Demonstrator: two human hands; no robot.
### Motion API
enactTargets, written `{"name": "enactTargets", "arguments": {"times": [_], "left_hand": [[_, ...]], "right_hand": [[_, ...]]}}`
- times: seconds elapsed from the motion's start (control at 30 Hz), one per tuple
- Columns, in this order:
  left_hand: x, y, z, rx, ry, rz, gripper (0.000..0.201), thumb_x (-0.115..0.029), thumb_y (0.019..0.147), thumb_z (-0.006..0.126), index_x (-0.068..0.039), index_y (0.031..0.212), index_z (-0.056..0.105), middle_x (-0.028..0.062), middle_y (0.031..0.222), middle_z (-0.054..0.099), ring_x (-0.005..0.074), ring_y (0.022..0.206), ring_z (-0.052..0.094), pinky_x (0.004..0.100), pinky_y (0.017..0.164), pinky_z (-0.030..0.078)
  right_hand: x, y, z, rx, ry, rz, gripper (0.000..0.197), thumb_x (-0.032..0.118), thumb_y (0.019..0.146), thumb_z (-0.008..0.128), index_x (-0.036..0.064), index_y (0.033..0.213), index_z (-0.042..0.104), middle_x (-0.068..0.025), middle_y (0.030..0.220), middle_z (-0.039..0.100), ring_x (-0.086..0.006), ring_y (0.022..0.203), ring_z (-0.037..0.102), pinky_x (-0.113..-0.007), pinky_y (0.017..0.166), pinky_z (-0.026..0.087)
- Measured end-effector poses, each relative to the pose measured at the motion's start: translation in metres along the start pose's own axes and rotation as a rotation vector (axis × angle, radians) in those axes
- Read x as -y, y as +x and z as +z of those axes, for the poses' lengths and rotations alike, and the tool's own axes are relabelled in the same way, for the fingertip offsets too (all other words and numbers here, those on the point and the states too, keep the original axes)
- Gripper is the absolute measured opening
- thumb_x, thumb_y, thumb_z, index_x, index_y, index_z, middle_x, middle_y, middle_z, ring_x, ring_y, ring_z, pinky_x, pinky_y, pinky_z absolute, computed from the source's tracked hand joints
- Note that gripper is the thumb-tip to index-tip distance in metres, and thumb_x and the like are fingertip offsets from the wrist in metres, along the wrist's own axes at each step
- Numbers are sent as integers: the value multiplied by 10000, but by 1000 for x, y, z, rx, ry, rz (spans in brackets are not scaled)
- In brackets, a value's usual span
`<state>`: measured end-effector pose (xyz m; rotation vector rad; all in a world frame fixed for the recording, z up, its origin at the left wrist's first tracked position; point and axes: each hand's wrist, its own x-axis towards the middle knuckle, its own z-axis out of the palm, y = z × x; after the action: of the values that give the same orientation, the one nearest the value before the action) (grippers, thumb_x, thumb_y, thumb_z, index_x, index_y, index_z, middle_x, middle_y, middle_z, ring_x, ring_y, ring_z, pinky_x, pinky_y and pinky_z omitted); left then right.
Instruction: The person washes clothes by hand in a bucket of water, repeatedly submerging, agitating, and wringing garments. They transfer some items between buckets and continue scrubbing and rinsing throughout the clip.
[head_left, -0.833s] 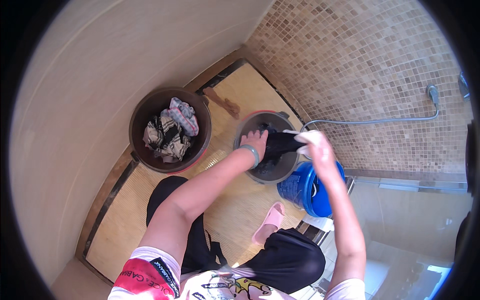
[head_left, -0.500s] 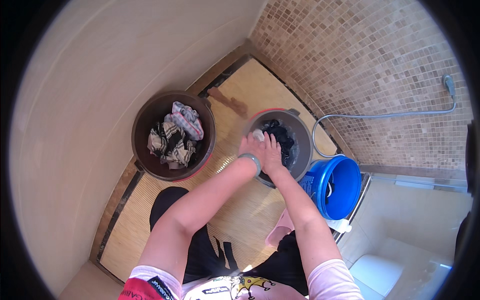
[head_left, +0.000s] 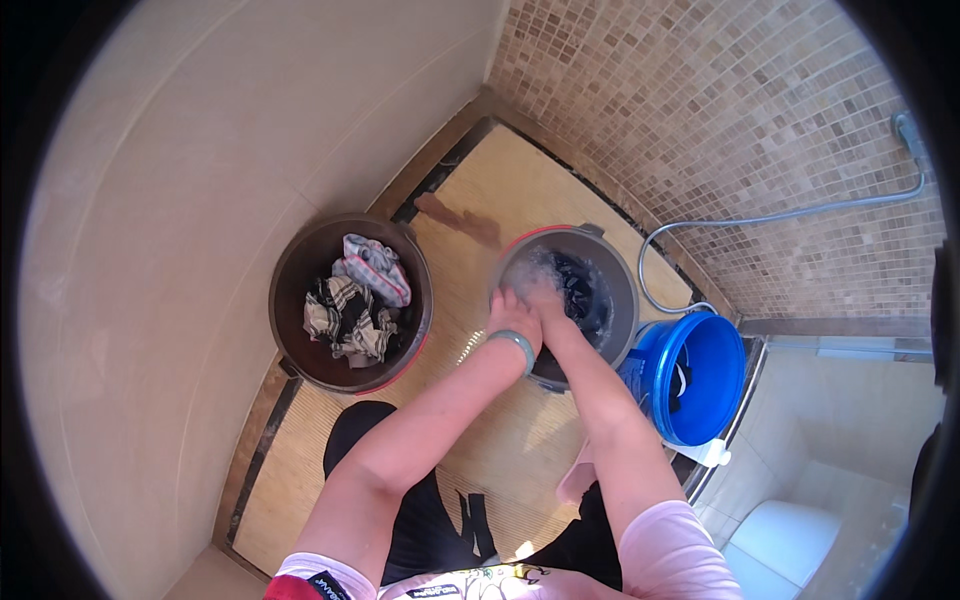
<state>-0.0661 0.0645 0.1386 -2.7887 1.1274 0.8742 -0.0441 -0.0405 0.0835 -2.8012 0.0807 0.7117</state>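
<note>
My left hand (head_left: 513,313), with a pale green bangle on its wrist, is at the near left side of a grey-brown basin (head_left: 622,300). Its fingers look curled, and what they hold, if anything, is hidden. Beside it, my right hand (head_left: 547,302) reaches into the basin, its fingers smeared by motion and splashing water (head_left: 528,268). Dark wet cloth (head_left: 578,280) lies in the water to the right of my hands.
At left stands a second brown basin (head_left: 287,300) with striped cloth (head_left: 345,308) and plaid cloth (head_left: 375,268). A blue bucket (head_left: 715,385) holding dark cloth is at right, near a shower hose (head_left: 780,216) and pink slipper (head_left: 577,478). A brown cloth-like item (head_left: 458,220) lies on the mat.
Water now splashes up where my hands work, and the white item under my fingers no longer shows. My right hand's fingers have dipped lower into the basin. The whole view has shifted slightly.
</note>
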Motion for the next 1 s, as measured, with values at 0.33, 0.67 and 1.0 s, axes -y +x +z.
{"name": "enactTargets", "arguments": {"times": [0.33,0.67,1.0], "left_hand": [[-3,6,-11,-105,-384,-55,761,-236,764,612,11,1358,205,207,1356,351,351,1279,300,450,1018,268],[-30,1,-34,-626,-745,266,914,-349,564,796,-126,1327,345,230,1377,295,391,1277,281,476,987,314],[-7,-2,-44,-478,-907,-56,360,-121,742,564,-43,1079,466,190,904,624,361,863,597,445,770,456]], "right_hand": [[-27,-149,-111,-406,823,66,238,83,857,506,55,1094,501,-61,963,590,-133,884,547,-269,744,439],[56,-266,-276,-700,1276,-223,348,107,897,508,-2,1221,437,-90,1136,545,-152,1054,536,-283,899,444],[-23,-216,-158,-553,782,8,269,60,817,532,82,1085,536,10,945,561,-87,817,517,-231,699,431]]}}
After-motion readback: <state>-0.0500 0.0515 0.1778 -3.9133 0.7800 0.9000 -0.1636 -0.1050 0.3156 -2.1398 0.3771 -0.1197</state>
